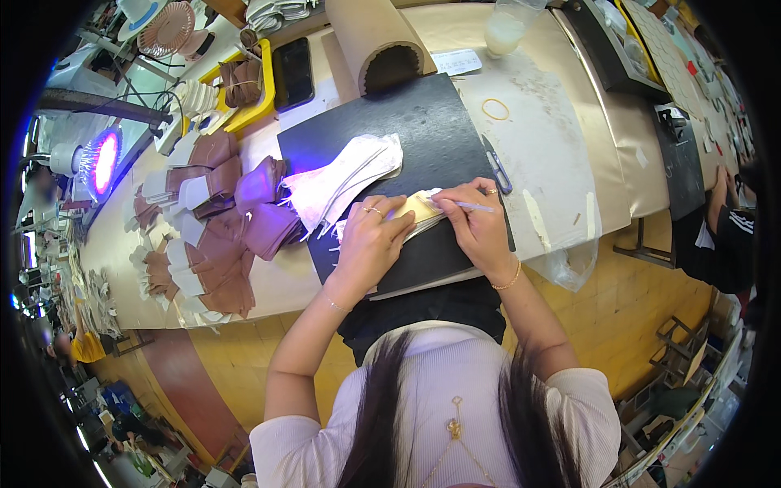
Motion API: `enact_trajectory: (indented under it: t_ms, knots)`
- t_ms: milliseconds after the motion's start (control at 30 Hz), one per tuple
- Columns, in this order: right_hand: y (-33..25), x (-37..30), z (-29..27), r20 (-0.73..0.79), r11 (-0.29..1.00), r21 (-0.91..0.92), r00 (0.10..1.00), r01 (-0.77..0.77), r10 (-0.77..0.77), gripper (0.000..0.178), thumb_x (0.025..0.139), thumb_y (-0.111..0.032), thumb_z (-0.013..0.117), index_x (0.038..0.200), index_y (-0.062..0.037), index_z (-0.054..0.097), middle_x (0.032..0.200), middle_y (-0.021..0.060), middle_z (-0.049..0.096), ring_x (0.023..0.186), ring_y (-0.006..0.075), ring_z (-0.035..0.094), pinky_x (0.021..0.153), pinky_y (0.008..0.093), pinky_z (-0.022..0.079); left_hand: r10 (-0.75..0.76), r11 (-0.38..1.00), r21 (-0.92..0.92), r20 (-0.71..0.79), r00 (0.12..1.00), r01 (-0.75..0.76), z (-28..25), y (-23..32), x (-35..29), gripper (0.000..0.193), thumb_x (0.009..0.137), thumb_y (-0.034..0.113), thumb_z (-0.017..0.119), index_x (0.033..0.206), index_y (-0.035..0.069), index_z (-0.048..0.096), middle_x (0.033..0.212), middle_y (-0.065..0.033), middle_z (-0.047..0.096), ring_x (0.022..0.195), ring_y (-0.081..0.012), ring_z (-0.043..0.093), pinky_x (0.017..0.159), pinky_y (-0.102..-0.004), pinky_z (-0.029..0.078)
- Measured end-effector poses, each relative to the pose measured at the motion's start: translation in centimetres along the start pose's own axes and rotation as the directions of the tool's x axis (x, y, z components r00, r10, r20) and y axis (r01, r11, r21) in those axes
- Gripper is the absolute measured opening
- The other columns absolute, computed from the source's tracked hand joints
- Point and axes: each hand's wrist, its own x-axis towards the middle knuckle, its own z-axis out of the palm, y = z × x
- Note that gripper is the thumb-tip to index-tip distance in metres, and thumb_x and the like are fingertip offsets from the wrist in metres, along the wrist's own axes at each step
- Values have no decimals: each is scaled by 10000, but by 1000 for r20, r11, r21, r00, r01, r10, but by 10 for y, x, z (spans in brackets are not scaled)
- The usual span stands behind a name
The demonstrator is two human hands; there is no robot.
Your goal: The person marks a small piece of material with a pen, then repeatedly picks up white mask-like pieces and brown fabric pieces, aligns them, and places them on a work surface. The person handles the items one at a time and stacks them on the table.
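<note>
Close to the near edge of a black board (431,114), my left hand (370,236) presses down and grips a small stack of cream-yellow cut pieces (423,206) from its left end. A slim, pale pen-like tool (473,206) is pinched in my right hand (482,232), its tip at the right end of the top piece. Just beyond my left hand lies a fanned stack of white cut pieces (358,167) with loose threads at their lower ends. Blue-handled thread snips (498,167) rest by the board's right edge.
Bundles of brown and white pieces (215,268) cover the table's left part, near a glowing lamp (104,163). At the back are a yellow tray (264,93), a phone (294,75), a large brown roll (370,32) and a rubber band (495,109). Another person (720,236) is at the far right.
</note>
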Motion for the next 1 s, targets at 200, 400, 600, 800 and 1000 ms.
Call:
enact_trajectory:
  t_ms: [200,400,600,800,1000]
  knots:
    - [-5,8,5,113,987,-147,993,60,-44,57,910,-140,667,883,-90,676,748,0,664,636,172,578,796,349,370,13,1000,13,-6,1000,-13,1,-1,-1,152,779,159,757,914,89,750,1077,-53,674,1010,-251,596,833,-383,454]
    - [-7,0,-9,118,971,-184,984,152,-131,45,914,-137,660,883,-104,669,755,-6,666,678,168,610,802,363,364,14,1000,-10,7,1000,-14,-1,-1,1,146,778,138,759,910,77,744,1055,-70,665,991,-264,593,837,-383,456]
    - [0,-8,-11,11,999,4,999,-32,32,146,988,-167,567,966,-70,673,879,67,679,818,220,614,834,353,414,36,997,-65,29,999,-34,-5,1,6,172,781,82,763,932,59,685,1005,-102,616,920,-286,606,804,-396,484]
    - [10,-15,-1,-16,1000,8,999,-30,30,115,973,-139,574,1008,-66,655,949,96,659,884,275,599,806,362,451,42,998,-54,-23,999,-44,-27,22,0,239,764,43,746,985,69,658,1047,-113,585,839,-288,620,720,-379,517]
    - [12,-16,-3,0,999,-45,1000,23,-23,98,932,-96,617,1027,-78,638,949,81,654,886,268,609,818,372,440,-176,979,63,-215,961,194,-101,34,0,260,737,-16,775,975,49,694,1016,-102,599,786,-226,609,650,-346,506]
